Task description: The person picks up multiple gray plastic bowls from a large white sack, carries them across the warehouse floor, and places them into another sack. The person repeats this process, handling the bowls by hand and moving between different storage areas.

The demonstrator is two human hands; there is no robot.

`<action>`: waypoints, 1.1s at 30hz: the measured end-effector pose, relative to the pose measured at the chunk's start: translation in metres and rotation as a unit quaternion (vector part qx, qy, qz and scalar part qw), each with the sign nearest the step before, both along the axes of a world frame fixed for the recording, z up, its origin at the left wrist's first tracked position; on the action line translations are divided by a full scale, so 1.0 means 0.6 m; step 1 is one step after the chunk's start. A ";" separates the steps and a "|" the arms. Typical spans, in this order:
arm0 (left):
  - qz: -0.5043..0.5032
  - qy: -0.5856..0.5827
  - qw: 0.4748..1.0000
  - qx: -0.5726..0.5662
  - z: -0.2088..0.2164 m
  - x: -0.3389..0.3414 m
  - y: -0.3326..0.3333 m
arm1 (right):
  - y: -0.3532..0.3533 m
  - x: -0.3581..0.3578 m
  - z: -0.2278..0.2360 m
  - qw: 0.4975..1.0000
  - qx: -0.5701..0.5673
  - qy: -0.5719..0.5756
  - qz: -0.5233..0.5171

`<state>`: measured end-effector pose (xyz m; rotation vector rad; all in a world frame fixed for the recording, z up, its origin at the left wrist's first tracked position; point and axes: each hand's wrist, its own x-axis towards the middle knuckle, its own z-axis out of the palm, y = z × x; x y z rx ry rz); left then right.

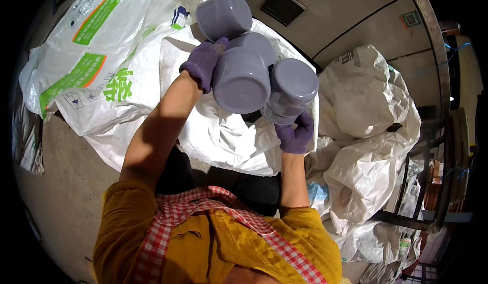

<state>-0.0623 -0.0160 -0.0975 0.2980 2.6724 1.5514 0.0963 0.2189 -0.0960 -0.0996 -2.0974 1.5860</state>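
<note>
A cluster of several glossy grey-purple plastic cups is held up over an open white woven sack (218, 136). My left hand (202, 66), in a purple glove, is closed at the cluster's left side. Its thumb and fingers lie between the upper cup (223, 15) and the large middle cup (241, 83), whose rounded base faces me. Behind these, another cup (256, 45) is partly covered. On the right, my right hand (296, 135), also purple-gloved, grips the lower cup (279, 108) from below, with a further cup (296, 78) against it. Some fingertips are hidden behind the cups.
A printed white sack (117, 85) with green and orange stripes spreads to the left. Crumpled white sacks (361, 111) are heaped at the right beside a dark metal frame (406, 220). Beyond the cups stands a pale machine panel (345, 14) with a vent (282, 4).
</note>
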 end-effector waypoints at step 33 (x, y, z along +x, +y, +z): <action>-0.122 -0.246 0.782 0.559 0.047 0.018 -0.003 | 0.036 0.009 -0.040 0.996 -0.010 0.045 0.073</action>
